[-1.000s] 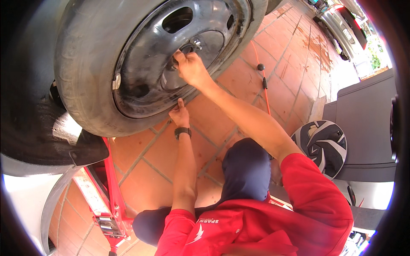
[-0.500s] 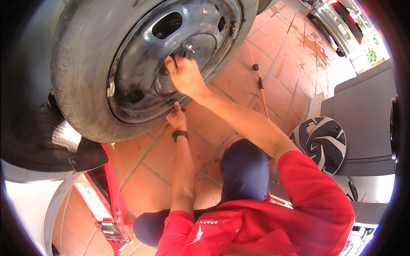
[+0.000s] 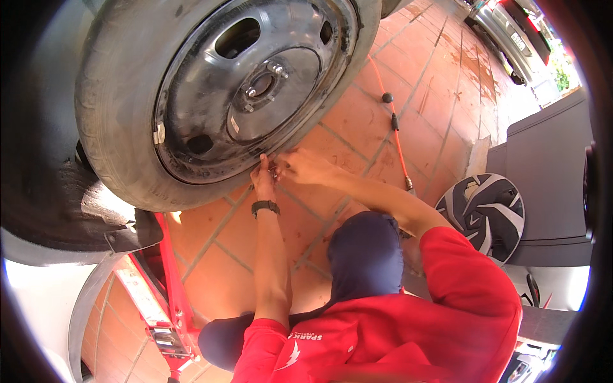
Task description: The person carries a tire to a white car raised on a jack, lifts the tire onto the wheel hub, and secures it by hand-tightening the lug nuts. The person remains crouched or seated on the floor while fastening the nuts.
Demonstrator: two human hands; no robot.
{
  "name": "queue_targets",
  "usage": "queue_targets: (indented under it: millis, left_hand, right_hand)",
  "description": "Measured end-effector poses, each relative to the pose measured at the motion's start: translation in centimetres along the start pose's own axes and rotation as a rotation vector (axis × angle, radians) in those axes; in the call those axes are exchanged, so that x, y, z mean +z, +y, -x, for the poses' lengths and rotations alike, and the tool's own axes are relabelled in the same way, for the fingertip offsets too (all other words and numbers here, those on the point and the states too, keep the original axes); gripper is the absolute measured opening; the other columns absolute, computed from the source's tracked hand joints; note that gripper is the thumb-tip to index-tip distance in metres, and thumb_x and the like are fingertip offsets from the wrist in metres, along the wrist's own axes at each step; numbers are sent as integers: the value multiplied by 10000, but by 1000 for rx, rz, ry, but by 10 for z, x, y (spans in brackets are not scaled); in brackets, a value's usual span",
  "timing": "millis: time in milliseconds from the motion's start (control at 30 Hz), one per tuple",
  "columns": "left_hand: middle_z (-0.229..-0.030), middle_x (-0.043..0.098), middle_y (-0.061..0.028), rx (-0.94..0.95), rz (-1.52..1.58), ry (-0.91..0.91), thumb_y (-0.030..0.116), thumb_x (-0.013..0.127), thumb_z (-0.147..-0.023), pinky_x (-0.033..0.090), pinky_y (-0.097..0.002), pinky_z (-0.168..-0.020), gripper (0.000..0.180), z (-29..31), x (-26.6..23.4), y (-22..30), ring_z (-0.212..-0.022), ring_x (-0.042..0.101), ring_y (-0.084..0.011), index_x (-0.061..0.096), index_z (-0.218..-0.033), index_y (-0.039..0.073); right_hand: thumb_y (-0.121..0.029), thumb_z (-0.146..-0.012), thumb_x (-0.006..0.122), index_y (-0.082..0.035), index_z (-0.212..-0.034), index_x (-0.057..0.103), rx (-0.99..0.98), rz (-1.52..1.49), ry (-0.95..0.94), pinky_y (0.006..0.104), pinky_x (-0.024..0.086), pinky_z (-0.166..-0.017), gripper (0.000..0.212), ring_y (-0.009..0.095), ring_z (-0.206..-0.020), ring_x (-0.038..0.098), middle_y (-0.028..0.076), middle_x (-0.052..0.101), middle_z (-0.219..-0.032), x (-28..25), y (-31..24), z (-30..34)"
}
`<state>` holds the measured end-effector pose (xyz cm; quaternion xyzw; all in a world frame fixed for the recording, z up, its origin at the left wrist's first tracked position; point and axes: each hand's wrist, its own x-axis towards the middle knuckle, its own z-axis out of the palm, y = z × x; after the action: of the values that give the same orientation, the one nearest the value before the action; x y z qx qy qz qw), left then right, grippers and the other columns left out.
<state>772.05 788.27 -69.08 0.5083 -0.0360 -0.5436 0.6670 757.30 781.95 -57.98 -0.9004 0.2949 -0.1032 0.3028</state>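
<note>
A black steel wheel (image 3: 211,115) with its grey tyre (image 3: 118,127) fills the upper left, tilted in view. Around its hub hole, studs (image 3: 278,70) show, some with bright metal on them. Just below the tyre's lower edge, my left hand (image 3: 263,179) is cupped closed, thumb up. Small shiny metal pieces that look like wheel nuts (image 3: 274,171) show at its fingers. My right hand (image 3: 301,166) is beside it, its fingertips meeting the left hand's. Motion smears the right fingers, so what they hold cannot be made out.
A red floor jack (image 3: 171,313) stands at lower left, by the car body (image 3: 45,293). An orange hose (image 3: 383,80) runs over the tiled floor (image 3: 415,127). A black-and-silver hubcap (image 3: 480,219) leans by a grey panel (image 3: 552,185) at right. Another car (image 3: 511,38) is parked far right.
My right hand has left the wheel's hub and come down to my left hand, uncovering the hub hole and studs. My left hand has stayed nearly in place.
</note>
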Motion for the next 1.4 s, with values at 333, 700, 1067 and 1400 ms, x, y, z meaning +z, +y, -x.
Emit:
queue_targets:
  millis: [333,700,1067,1400]
  left_hand:
    - [-1282,723,-126,-42,0,-5,430,551,-1185,576,-425,-932,509,5,-3,0,-1071,691,-252,701,-1290,-45]
    - [-1314,674,-102,-51,182,-4,508,560,-1149,527,-419,-1048,525,1,-4,1,-1225,656,-249,661,-1323,24]
    - [-848,644,-13,-15,-16,-73,525,703,-1080,455,-335,-601,545,0,-9,7,-748,614,-116,733,-1135,-17]
    - [-827,811,-157,420,-325,372,222,948,-908,562,-356,-708,374,-11,40,-19,-713,708,-202,832,-933,-132]
  right_hand:
    - [-192,-879,801,-44,-1217,771,-63,32,73,528,613,-825,371,428,-966,744,180,724,-1172,55,15,-4]
    - [-182,-891,773,4,-1332,696,-269,151,-85,543,594,-910,485,429,-1082,734,193,742,-1240,39,15,-25]
    - [-103,-994,786,13,-1271,765,150,-558,88,365,629,-843,301,239,-977,812,164,840,-1014,6,13,-11]
    - [-7,-925,858,38,-1190,792,47,-658,752,326,684,-849,277,222,-1000,821,138,816,-1112,-56,1,-50]
